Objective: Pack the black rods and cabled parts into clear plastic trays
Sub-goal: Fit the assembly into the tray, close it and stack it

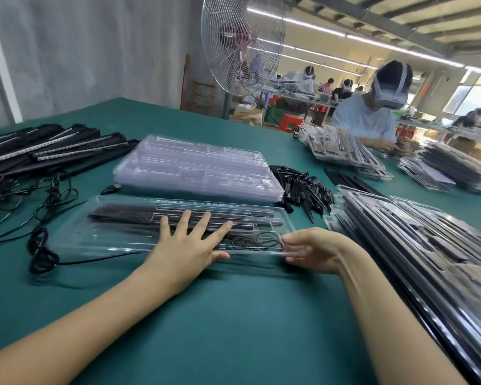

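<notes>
Tray (75, 234) lies left-right; left hand (184, 245) flat atop, right hand (311, 251) pinches end.

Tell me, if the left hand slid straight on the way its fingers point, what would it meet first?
The left hand rests flat on the filled clear tray; past its far rim, it would probably meet the stack of empty trays first, though depth is unclear.

Big wire-guard fan (242, 43) top centre, behind the teal table (233, 315). Grey curtain (81, 51) across the upper left. Person in a pale shirt (370, 118) with a white headset (392, 87) upper right, more workers (307, 79) far back. Red stool (289, 120) and green crate (275, 112) below the fan, strip lights (372, 41) along the ceiling
</notes>
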Demonstrator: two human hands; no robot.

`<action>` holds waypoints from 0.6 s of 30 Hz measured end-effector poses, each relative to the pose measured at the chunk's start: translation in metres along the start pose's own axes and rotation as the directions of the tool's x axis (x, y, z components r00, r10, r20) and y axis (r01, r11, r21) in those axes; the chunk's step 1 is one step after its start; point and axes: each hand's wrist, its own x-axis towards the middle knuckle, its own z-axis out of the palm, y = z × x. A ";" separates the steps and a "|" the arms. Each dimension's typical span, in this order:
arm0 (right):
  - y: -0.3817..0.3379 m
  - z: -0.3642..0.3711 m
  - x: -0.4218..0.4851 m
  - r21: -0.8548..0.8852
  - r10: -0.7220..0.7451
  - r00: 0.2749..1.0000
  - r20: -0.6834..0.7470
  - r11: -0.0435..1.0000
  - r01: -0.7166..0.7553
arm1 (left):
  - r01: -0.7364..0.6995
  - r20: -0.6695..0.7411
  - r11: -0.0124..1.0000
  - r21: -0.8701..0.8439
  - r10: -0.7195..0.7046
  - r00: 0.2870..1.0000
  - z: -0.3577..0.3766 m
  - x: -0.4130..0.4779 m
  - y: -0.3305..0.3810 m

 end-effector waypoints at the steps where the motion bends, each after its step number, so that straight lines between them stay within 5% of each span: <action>1: -0.001 0.001 -0.001 -0.072 0.015 1.000 -0.002 0.997 -0.015 | -0.002 -0.001 1.000 0.000 0.002 1.000 0.000 0.001 0.000; 5: -0.006 0.007 0.000 -0.229 0.048 0.998 -0.039 0.972 -0.056 | -0.019 0.017 0.999 0.042 0.019 1.000 -0.002 0.002 -0.003; 18: 0.004 0.027 0.007 -0.238 -0.121 0.970 -0.211 0.969 0.069 | -0.004 0.030 0.999 0.040 0.003 1.000 -0.006 0.001 -0.006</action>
